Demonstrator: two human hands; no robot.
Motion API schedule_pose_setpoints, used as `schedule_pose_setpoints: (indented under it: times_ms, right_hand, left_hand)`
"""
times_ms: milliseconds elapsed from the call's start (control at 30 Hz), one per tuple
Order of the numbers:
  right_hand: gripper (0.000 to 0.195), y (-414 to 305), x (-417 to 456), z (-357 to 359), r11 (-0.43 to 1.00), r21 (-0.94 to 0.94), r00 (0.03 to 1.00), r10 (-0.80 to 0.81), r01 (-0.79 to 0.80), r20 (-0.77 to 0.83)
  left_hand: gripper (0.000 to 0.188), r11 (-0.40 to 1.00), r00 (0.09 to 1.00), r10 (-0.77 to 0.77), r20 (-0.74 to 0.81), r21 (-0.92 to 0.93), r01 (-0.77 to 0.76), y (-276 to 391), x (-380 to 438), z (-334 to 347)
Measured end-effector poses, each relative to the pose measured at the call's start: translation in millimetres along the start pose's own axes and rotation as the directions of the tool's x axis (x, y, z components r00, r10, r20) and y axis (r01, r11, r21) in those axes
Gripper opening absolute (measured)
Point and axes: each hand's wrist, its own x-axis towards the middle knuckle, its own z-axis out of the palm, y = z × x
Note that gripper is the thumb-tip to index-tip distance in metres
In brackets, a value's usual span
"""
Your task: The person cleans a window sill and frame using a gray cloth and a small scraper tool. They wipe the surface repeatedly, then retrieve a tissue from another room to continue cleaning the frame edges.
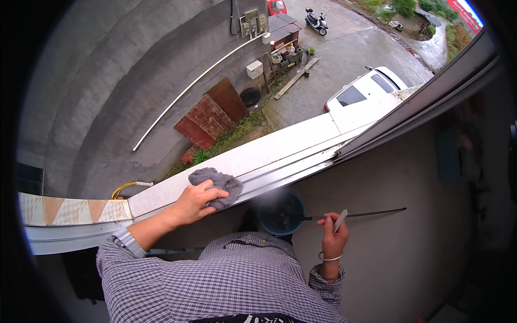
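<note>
My left hand is pressed on a crumpled grey cloth, its fingers bent over it. That cloth lies across the metal window track and the white sill outside it. In my right hand, held to the right of my body, is a pale, flat, narrow strip whose kind I cannot tell. A thin dark rod runs behind that hand to a blue bucket below the track. Whether the hand touches the rod cannot be seen.
A sliding window frame stands over the right of the track. Tiled ledge and a yellow cable are at the left. Far below outside are a white car, a scooter and rusty sheets against a wall.
</note>
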Motion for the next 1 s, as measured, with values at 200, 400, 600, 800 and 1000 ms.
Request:
schedule_pose_setpoints:
  times_ms: [200, 400, 600, 800, 1000]
  right_hand:
    - [0.012, -2, -2, -3, 1.0, 0.001, 1.0, 0.014, -0.014, 0.023]
    - [0.011, -20, -18, -11, 0.994, -0.106, 0.999, -0.006, 0.001, -0.049]
    - [0.012, 1, -29, -11, 0.998, -0.02, 0.998, 0.06, -0.06, -0.002]
    - [0.012, -5, -21, 22, 0.998, 0.055, 0.986, 0.012, -0.021, 0.165]
    - [0.011, -18, -18, 31, 0.999, 0.039, 0.963, -0.044, 0.035, 0.267]
  left_hand:
    - [0.055, 0.969, 0.97, 0.218, -0.105, 0.14, -0.203, 39, 128, 49]
    - [0.036, 0.934, 0.945, 0.295, -0.14, -0.166, -0.317, 75, 304, 51]
    - [0.047, 0.836, 0.941, 0.041, -0.335, -0.504, -0.217, 3, 127, -90]
    - [0.049, 0.951, 0.856, -0.304, -0.417, -0.088, 0.295, -25, -116, -105]
    - [0.043, 0.816, 0.763, -0.542, -0.351, -0.005, 0.578, -36, -192, -7]
